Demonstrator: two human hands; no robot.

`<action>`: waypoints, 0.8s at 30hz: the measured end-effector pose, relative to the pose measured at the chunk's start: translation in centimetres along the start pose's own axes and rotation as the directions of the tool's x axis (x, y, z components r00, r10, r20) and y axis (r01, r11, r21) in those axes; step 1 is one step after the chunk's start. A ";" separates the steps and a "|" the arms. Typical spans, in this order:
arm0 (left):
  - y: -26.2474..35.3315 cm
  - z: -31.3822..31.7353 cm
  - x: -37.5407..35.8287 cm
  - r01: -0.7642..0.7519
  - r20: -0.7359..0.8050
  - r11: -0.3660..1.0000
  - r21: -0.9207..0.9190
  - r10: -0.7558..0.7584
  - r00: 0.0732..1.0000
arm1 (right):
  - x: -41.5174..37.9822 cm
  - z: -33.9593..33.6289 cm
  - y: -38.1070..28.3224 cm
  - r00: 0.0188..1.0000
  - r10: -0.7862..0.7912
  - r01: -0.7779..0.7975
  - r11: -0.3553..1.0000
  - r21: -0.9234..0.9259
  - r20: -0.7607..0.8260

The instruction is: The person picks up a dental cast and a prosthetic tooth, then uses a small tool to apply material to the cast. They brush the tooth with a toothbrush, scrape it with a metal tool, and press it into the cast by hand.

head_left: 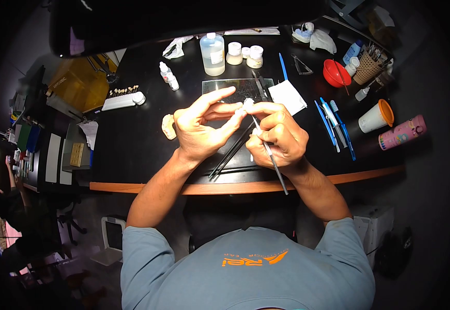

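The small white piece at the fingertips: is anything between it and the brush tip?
Nothing visible does. The left hand pinches the small white piece, and the brush in the right hand points up at it, its tip seemingly at the piece.

Bare black table [137,139] lies open left of the hands, broken only by a pale cast [168,126] and a tooth strip [123,99]. Behind, a glass slab [225,85], bottle [212,53] and jars [245,54] block passage. Blue tools [333,126] and a cup [376,117] crowd the right.
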State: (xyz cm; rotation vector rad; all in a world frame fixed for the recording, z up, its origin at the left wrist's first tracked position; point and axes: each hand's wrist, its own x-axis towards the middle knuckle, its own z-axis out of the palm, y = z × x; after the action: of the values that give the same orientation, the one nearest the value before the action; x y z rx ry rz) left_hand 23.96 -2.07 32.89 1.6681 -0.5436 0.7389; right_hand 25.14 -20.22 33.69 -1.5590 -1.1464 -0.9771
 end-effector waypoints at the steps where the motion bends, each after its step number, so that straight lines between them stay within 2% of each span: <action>1: 0.0 0.0 0.0 -0.007 0.001 1.000 0.009 0.007 1.000 | 0.0 0.0 0.0 1.000 0.004 -0.004 1.000 -0.001 0.004; 24: 0.0 0.0 0.2 -0.060 0.002 0.998 0.022 0.060 0.998 | -0.2 -0.1 0.2 1.000 0.002 -0.003 0.999 0.039 0.003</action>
State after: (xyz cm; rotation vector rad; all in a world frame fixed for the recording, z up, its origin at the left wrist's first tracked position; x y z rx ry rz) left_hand 24.08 -2.02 33.00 1.6794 -0.5904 0.7897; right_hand 25.25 -20.38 33.51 -1.5311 -1.1590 -0.9455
